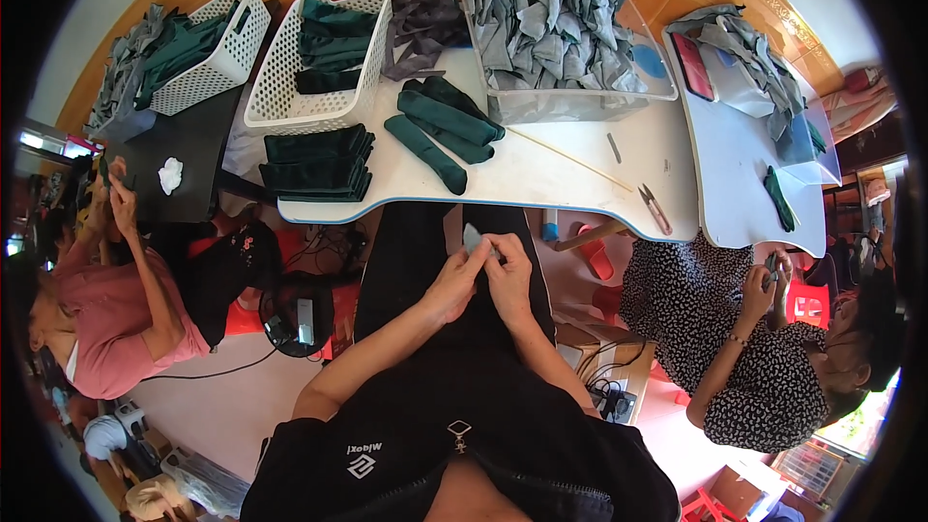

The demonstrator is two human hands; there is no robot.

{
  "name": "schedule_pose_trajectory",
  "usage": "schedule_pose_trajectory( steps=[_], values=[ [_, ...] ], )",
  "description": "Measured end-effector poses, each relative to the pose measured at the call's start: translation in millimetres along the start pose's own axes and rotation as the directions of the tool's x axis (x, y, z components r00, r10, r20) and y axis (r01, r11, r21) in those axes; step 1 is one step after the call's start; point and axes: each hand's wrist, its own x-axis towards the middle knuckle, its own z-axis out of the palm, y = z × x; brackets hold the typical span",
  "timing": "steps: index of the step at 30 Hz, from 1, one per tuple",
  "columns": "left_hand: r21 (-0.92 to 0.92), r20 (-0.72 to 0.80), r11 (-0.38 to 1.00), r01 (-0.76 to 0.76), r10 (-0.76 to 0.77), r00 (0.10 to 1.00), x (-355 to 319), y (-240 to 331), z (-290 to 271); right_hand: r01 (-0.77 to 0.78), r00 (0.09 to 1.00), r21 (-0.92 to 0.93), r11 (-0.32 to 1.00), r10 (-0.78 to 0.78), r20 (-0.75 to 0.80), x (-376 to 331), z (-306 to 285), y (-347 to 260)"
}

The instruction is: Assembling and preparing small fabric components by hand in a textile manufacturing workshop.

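Observation:
My left hand point(449, 282) and my right hand point(510, 275) meet above my lap, just in front of the table edge. Both are closed on a small grey fabric piece point(472, 235), whose pointed tip sticks up between the fingers. The rest of it is hidden by my hands. On the white table point(541, 184) ahead lie several loose dark green velvet tubes point(425, 153). Left of them is a neat stack of folded green velvet pieces point(314, 166). Thread snips point(655, 210), a thin wooden stick point(570, 157) and a small grey strip point(614, 147) lie to the right.
A white perforated basket point(263, 92) holds green pieces. A clear bin point(570, 106) is heaped with grey fabric pieces point(541, 29). Co-workers sit at both sides: one in a pink top point(126, 319), one in a patterned dress point(686, 319). A cardboard box point(623, 343) stands right of my legs.

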Motion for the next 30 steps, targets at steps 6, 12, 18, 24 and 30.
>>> schedule_pose_trajectory(
  steps=[6, 12, 18, 24, 30],
  values=[
    [-0.071, -0.103, 0.969, -0.237, 0.229, 0.968, 18, -15, 10, 0.061, 0.985, -0.09, 0.994, -0.074, -0.153, 19, 9, -6],
    [0.358, -0.133, 0.818, -0.45, 0.521, 0.843, 37, 9, -39, -0.047, 0.993, 0.137, 0.989, 0.062, -0.104, -12, 42, -11],
    [0.381, 0.12, 0.8, -0.464, 0.455, 0.883, 8, 36, -122, -0.55, 0.815, 0.521, 0.653, 0.284, 0.505, -42, 63, -17],
    [0.383, 0.396, 0.847, -0.368, 0.21, 0.894, -26, 32, -178, -0.756, 0.504, 0.273, 0.595, 0.262, 0.823, -66, 88, -35],
    [0.343, 0.025, 0.892, -0.293, 0.304, 0.952, -56, 93, -163, -0.916, 0.4, 0.383, -0.121, -0.205, 0.893, -86, 106, -34]
  ],
)
